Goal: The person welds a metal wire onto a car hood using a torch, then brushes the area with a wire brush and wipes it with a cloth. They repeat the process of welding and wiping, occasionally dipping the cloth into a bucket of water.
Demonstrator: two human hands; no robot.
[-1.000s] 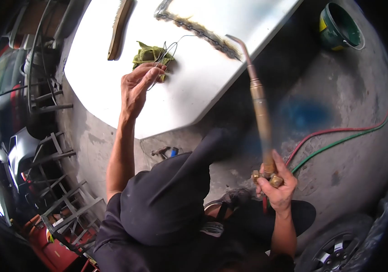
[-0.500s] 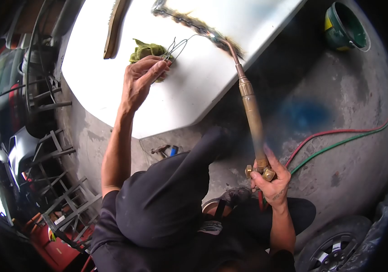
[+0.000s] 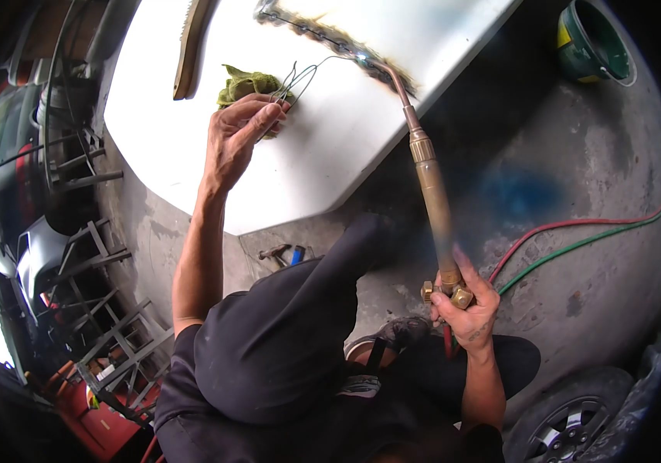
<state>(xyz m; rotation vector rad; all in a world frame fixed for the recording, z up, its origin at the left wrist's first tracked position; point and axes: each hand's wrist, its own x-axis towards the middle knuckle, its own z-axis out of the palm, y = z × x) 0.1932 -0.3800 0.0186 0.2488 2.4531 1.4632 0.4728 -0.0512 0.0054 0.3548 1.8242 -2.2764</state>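
My right hand [image 3: 466, 305] grips a brass gas welding torch [image 3: 433, 189] at its valve end. The torch's copper tip meets a scorched seam [image 3: 319, 32] on a white panel [image 3: 292, 181], where a small bright spot glows. Between thumb and fingers, my left hand [image 3: 242, 127] pinches a thin looped wire [image 3: 299, 77], whose far end reaches the glowing spot. Just behind that hand, a crumpled olive-green cloth [image 3: 245, 83] lies on the panel. To its upper left rests a wooden-handled wire brush [image 3: 191, 54].
A green bucket [image 3: 589, 46] stands at upper right. Red and green hoses [image 3: 570, 231] cross the concrete floor. A hammer [image 3: 272, 253] lies below the panel's edge. At lower right is a wheel [image 3: 570, 424]; metal frames [image 3: 118, 347] stand at left.
The torch tip and the bright spot have shifted very slightly to the right. My left hand and the wire are almost where they were.
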